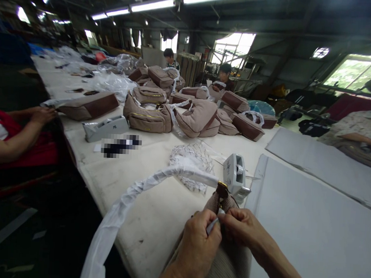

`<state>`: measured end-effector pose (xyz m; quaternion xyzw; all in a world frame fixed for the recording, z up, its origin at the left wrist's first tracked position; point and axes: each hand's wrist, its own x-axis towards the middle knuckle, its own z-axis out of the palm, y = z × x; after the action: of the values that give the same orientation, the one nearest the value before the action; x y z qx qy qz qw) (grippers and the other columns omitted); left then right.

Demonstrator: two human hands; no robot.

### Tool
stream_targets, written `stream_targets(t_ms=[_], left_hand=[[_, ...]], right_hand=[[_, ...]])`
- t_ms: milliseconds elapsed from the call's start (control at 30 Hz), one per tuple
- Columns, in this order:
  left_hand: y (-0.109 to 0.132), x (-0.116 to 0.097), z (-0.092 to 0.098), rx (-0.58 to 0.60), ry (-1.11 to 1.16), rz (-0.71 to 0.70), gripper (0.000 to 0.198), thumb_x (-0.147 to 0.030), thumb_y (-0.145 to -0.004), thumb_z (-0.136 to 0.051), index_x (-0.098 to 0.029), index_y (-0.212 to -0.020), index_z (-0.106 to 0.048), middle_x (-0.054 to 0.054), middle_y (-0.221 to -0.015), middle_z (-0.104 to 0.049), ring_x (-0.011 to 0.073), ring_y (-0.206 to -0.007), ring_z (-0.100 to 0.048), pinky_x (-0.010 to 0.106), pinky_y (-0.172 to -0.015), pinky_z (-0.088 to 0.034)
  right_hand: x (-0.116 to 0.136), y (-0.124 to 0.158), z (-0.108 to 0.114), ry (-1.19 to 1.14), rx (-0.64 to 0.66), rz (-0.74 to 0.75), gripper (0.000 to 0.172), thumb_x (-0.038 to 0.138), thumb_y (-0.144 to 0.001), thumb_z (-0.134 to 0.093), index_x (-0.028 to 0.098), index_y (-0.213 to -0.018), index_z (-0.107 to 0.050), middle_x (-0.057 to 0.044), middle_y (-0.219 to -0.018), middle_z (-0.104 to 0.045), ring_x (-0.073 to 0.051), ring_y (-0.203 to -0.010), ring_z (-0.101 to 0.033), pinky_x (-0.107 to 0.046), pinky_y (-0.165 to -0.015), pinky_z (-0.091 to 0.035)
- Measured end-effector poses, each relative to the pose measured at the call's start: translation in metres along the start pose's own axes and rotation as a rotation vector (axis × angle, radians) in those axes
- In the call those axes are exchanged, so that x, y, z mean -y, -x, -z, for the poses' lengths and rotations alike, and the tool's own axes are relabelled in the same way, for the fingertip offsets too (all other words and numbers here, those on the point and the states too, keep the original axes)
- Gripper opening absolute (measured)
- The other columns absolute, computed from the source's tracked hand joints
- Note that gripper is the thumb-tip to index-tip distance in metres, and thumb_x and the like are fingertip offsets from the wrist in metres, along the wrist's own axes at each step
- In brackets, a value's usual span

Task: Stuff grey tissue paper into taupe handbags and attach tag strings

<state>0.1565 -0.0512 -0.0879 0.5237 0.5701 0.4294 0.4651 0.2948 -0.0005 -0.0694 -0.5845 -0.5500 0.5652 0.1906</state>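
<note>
A taupe ribbed handbag [229, 261] is under my hands at the table's near edge. Its long strap [158, 175], wrapped in white paper, arches away to the left and joins the bag at a brown tab [222, 190] with gold metal. My left hand [200, 243] is closed, pinching a small whitish strip [212, 226] between thumb and finger. Close against it, my right hand [241, 227] pinches at the bag's top below the tab; what is between its fingertips is hidden. Beyond the hands stands a grey tape dispenser [235, 177].
Several taupe and brown bags [193, 116] are piled across the white table [108, 180]. Crumpled patterned wrapping [192, 162] lies ahead, and grey sheets [312, 212] lie right. A second tape dispenser [105, 127] stands left. A person in red [20, 142] sits left; other people work around the table.
</note>
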Motion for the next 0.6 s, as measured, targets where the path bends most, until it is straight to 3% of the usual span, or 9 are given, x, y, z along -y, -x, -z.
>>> stream_targets(t_ms=[133, 300, 600], left_hand=[[0.002, 0.001, 0.001, -0.011, -0.101, -0.081, 0.016, -0.022, -0.083, -0.047, -0.017, -0.077, -0.061, 0.004, -0.075, -0.061, 0.0167, -0.072, -0.054, 0.024, -0.065, -0.038], [-0.002, 0.0, 0.005, 0.04, 0.239, 0.102, 0.019, -0.032, -0.081, -0.051, -0.017, -0.072, -0.055, -0.002, -0.062, -0.054, 0.0107, -0.053, -0.049, 0.022, -0.053, -0.037], [0.002, -0.009, -0.002, 0.075, 0.826, 0.468, 0.031, -0.038, -0.058, -0.068, -0.015, -0.067, -0.05, -0.002, -0.053, -0.056, 0.0048, -0.04, -0.043, 0.018, -0.043, -0.03]], right_hand=[[0.006, 0.001, 0.002, 0.089, 0.009, -0.061, 0.04, 0.046, -0.07, -0.061, 0.016, -0.05, -0.043, 0.002, -0.039, -0.047, -0.005, -0.033, -0.036, -0.017, -0.033, -0.023], [-0.003, 0.009, 0.011, -0.065, 0.201, 0.086, 0.039, 0.051, -0.072, -0.066, 0.014, -0.071, -0.053, 0.004, -0.057, -0.052, -0.005, -0.044, -0.044, -0.015, -0.04, -0.032], [-0.013, 0.014, -0.01, -0.02, -0.016, 0.16, 0.035, 0.049, -0.075, -0.062, 0.014, -0.071, -0.057, 0.001, -0.057, -0.057, -0.009, -0.043, -0.047, -0.02, -0.042, -0.035]])
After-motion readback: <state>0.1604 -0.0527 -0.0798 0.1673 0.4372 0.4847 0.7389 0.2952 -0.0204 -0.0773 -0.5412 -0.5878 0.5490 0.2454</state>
